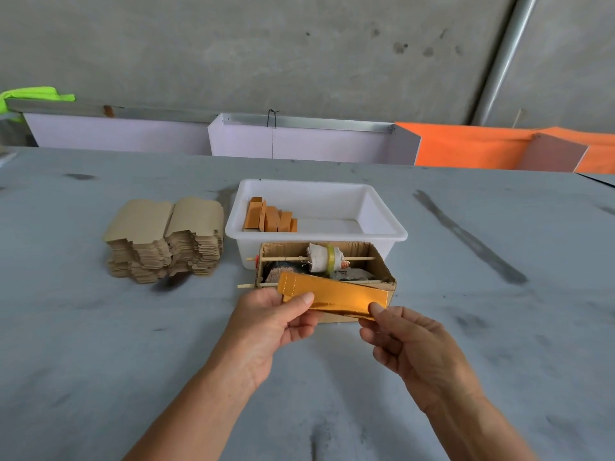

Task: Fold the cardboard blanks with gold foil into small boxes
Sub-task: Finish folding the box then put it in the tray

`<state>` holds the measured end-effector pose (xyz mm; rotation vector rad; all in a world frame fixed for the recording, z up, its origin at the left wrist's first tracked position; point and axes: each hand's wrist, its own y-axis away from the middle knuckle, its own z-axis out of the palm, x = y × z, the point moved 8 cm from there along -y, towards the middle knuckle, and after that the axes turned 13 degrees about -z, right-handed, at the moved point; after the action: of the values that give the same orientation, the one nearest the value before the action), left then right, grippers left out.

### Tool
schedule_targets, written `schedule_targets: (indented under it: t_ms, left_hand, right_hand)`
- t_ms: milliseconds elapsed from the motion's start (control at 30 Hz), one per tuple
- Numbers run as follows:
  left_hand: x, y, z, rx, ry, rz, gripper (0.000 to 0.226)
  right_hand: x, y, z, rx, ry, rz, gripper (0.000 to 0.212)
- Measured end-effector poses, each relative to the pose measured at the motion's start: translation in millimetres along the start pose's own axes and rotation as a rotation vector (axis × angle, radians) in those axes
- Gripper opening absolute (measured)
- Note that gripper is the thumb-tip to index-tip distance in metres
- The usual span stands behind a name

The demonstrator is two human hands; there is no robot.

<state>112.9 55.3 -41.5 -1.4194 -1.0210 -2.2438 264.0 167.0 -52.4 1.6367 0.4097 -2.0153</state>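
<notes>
We hold one gold blank [336, 296] above the table's [100, 344] middle, just in front of the open cardboard box [382, 261]. Our left hand [266, 327] pinches its left end, thumb on top; our right hand [409, 341] pinches the right end, so the strip stays taut for creasing. Folded boxes [269, 219] lean in the white tub's [382, 234] left corner, ready to take this one. The stack [166, 241] of blanks waits left of the tub, within reach.
</notes>
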Motion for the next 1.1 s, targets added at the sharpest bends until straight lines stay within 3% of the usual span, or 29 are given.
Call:
schedule_targets:
  t_ms: [300, 567, 833, 967, 1100]
  left_hand:
    - [3, 6, -4, -0.016, -0.007, 0.202, 0.013]
    - [6, 9, -4, -0.06, -0.005, 0.271, 0.017]
    - [11, 15, -4, -0.05, -0.035, 0.377, 0.035]
    - [9, 16, -7, -0.087, -0.055, 0.398, 0.029]
    - [10, 19, -10, -0.141, -0.08, 0.428, 0.02]
  right_hand:
    - [-10, 6, 0, 0.046, 0.064, -0.233, 0.021]
    - [-9, 3, 0, 0.062, 0.067, -0.262, 0.011]
    - [-12, 7, 2, 0.012, 0.043, -0.309, 0.016]
    - [-16, 11, 1, -0.028, 0.029, -0.369, 0.01]
    - [-19, 14, 6, -0.104, 0.033, -0.406, 0.021]
